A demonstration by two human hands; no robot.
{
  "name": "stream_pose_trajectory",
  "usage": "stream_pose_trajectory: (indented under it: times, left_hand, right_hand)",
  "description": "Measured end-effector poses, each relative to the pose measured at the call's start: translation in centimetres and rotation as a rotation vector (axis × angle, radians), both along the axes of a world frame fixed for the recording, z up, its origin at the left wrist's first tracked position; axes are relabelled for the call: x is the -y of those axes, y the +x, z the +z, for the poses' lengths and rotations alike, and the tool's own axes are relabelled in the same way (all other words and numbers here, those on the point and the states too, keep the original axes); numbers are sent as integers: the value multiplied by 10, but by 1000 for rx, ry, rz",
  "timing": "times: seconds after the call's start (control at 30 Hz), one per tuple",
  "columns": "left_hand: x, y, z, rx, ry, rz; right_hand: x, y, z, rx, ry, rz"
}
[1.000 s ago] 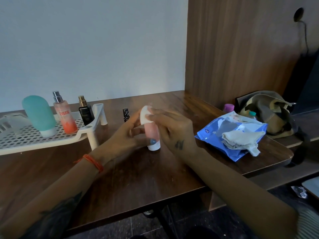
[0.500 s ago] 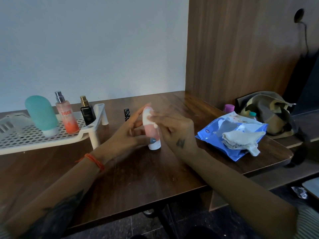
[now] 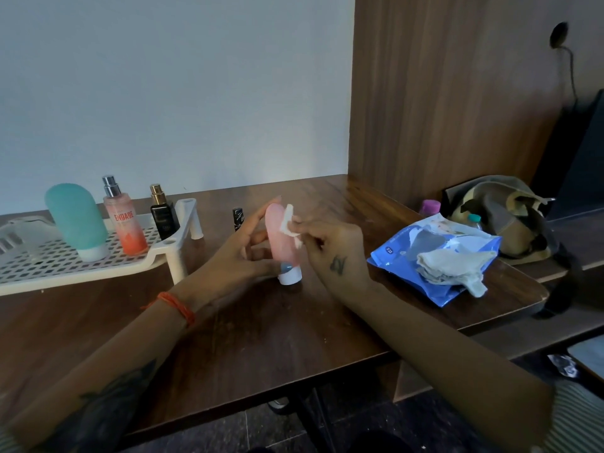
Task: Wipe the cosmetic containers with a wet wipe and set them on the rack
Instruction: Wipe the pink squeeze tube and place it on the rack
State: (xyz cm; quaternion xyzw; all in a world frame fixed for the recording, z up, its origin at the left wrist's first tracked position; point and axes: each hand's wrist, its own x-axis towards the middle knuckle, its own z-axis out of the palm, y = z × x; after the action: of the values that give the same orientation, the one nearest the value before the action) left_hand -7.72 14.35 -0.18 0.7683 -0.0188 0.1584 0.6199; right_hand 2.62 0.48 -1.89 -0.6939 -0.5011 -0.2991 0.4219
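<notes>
On the brown worktop (image 3: pixel 261 338), a white perforated rack (image 3: pixel 49 266) sits far left of the pink bottle (image 3: pixel 281 237), carrying a teal bottle (image 3: pixel 76 220), a pink spray bottle (image 3: pixel 125 223) and a small black bottle (image 3: pixel 163 217) in a row. A small dark tube (image 3: pixel 238 219) stands on the worktop just left of and behind the pink bottle. The left hand (image 3: pixel 235 256) is clamped around the pink bottle, which stands cap-down on the worktop. The right hand (image 3: pixel 330 246) pinches a white wet wipe (image 3: pixel 289 223) against the bottle's right side. Right of the pink bottle lies a blue wipe packet (image 3: pixel 408 266) with a crumpled used wipe (image 3: pixel 454 266) on top, and behind that a bag (image 3: pixel 503 217).
</notes>
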Motion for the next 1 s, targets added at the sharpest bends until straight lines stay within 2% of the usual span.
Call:
stream_pose_trajectory:
  times: [0.07, 0.13, 0.17, 0.3, 0.33, 0.4, 0.47, 0.5, 0.53, 0.6, 0.7, 0.77, 0.9, 1.0]
  left_hand:
    - [1, 0, 0, 19, -18, 30]
    - [-1, 0, -1, 23, 6, 90]
    - [-3, 0, -2, 20, 13, 89]
    - [-5, 1, -3, -16, -30, 16]
    - [-4, 1, -3, -13, -17, 12]
    - [-3, 2, -3, -2, -36, 25]
    - [-5, 2, -4, 4, -39, 50]
    - [-5, 1, -5, 7, -29, 66]
    - [-6, 1, -5, 10, -24, 66]
    - [-5, 2, -4, 2, -47, 39]
    - [-2, 3, -3, 3, -12, 17]
    - [-3, 3, -4, 5, -1, 16]
    - [-6, 3, -3, 17, 26, 68]
    - [-6, 3, -5, -6, 4, 45]
  right_hand:
    - [-4, -5, -2, 134, 30, 101]
    - [-5, -2, -6, 349, -20, 178]
    - [-6, -1, -8, 370, -17, 189]
    - [-10, 2, -4, 34, 110, 69]
    - [-11, 3, -3, 13, 123, 22]
    - [-10, 2, -4, 155, 93, 23]
    - [-5, -4, -4, 361, 30, 131]
    - [-3, -6, -4, 405, -3, 171]
    - [-3, -5, -6, 411, -11, 181]
    - [-5, -3, -6, 279, 24, 137]
    - [-9, 3, -2, 92, 75, -30]
    - [-8, 0, -2, 160, 64, -41]
    - [0, -10, -3, 353, -29, 154]
    - [-4, -4, -4, 250, 6, 48]
